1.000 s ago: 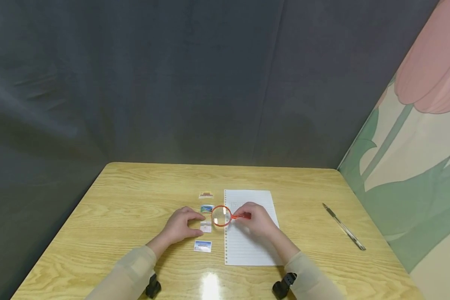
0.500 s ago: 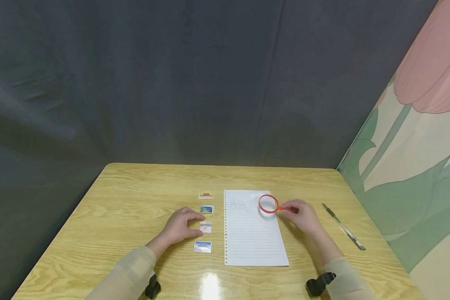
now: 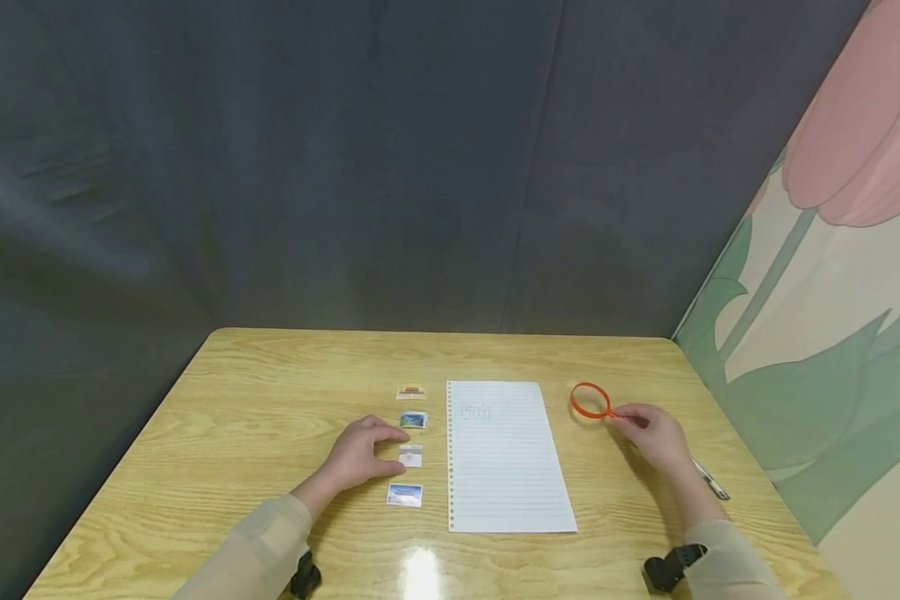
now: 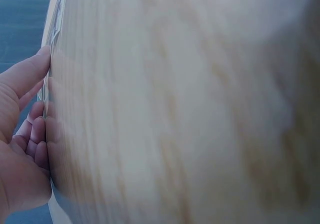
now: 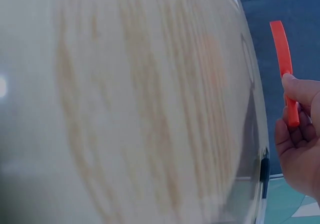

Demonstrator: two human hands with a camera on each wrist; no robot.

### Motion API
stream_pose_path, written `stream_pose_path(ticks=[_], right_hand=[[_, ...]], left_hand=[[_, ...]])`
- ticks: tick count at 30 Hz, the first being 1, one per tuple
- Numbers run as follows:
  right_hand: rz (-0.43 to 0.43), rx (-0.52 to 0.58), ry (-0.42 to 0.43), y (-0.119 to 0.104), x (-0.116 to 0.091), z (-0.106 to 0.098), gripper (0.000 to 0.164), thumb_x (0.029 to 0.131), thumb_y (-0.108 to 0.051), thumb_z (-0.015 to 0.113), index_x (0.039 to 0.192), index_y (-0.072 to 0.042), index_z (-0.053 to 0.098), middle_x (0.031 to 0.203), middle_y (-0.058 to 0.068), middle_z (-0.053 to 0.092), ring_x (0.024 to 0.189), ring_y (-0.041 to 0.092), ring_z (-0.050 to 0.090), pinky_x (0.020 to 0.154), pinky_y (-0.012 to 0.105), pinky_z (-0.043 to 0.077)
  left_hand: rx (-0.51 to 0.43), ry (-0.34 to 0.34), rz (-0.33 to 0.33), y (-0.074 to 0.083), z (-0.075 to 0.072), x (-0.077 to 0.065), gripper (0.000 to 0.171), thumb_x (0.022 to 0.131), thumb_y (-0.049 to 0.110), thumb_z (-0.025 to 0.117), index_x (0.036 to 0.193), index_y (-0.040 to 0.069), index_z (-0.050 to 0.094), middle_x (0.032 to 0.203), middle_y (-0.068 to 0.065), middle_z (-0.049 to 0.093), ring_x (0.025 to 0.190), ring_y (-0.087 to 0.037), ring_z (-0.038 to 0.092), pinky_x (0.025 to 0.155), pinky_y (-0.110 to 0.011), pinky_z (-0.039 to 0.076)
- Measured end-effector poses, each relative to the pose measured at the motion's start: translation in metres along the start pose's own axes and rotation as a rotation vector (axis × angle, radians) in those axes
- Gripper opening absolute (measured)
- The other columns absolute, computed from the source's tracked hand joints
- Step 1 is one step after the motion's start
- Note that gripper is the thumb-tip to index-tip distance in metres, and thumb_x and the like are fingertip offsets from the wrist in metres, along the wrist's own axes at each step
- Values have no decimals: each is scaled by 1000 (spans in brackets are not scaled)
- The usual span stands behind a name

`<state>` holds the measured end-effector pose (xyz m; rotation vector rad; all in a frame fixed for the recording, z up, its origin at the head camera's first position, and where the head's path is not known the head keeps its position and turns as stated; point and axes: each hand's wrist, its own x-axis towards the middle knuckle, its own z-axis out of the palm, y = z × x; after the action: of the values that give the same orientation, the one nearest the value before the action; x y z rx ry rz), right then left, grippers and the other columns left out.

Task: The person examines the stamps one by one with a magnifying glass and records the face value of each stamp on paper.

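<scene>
My right hand point(image 3: 654, 435) pinches the handle of a red-rimmed magnifying glass point(image 3: 610, 410) between thumb and fingers. The lens is right of the paper; in the right wrist view the magnifying glass point(image 5: 284, 59) appears edge-on, above the tabletop. My left hand point(image 3: 356, 452) rests on the table with thumb and index finger spread beside a pale stamp-like picture point(image 3: 411, 456). Whether the fingertips touch it is unclear. Two more small pictures lie farther back, a blue-green one point(image 3: 414, 420) and a yellow-red one point(image 3: 411, 392). Nearer the front lies a blue one point(image 3: 405, 495).
A lined sheet point(image 3: 510, 475) with punched holes lies right of the pictures, with faint handwriting near its top. On the right, a pen point(image 3: 711, 480) is partly hidden by my right arm. A dark curtain point(image 3: 390, 167) stands behind the wooden table point(image 3: 270, 392).
My right hand has carried the magnifying glass rightward, from beside the small pictures, across the paper and past its right edge. The handwriting is now uncovered. My left hand has stayed in place.
</scene>
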<state>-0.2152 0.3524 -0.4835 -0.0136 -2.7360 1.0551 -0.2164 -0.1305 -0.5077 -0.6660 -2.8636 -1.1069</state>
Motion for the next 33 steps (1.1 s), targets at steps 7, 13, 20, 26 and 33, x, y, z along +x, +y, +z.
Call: stream_pose_path(ticks=[7, 13, 20, 26, 33], right_hand=[[11, -31, -10, 13, -1, 2, 20, 90, -17, 74, 100, 0, 74, 98, 13, 70, 84, 18, 59, 71, 28, 48], [9, -51, -22, 19, -2, 4, 15, 89, -11, 74, 99, 0, 74, 94, 13, 71, 81, 19, 60, 72, 34, 48], [-26, -78, -37, 17, -3, 4, 12, 89, -10, 73, 97, 0, 74, 91, 11, 69, 80, 23, 60, 71, 38, 48], [-52, -78, -39, 16, -4, 3, 13, 88, -9, 74, 97, 0, 74, 91, 12, 70, 80, 24, 61, 71, 39, 49], [-18, -41, 16, 22, -3, -7, 25, 90, -18, 74, 106, 1, 73, 97, 14, 68, 78, 14, 59, 59, 25, 52]], left_hand=[[4, -3, 2, -2, 1, 0, 40, 76, 28, 87, 112, 19, 74, 107, 5, 60, 102, -23, 57, 91, -46, 48], [6, -7, -7, -2, 2, 0, 40, 76, 28, 87, 113, 19, 74, 108, 5, 60, 104, -24, 57, 93, -46, 48], [10, 3, 12, 0, 0, 0, 40, 76, 26, 87, 113, 18, 74, 105, 4, 61, 101, -23, 57, 91, -47, 48], [23, 0, 5, 2, 0, -1, 41, 77, 27, 86, 114, 18, 74, 106, 4, 60, 102, -23, 57, 92, -46, 47], [-16, 52, 27, 15, -1, -3, 40, 79, 29, 85, 114, 14, 74, 105, -1, 63, 97, -23, 59, 87, -44, 50]])
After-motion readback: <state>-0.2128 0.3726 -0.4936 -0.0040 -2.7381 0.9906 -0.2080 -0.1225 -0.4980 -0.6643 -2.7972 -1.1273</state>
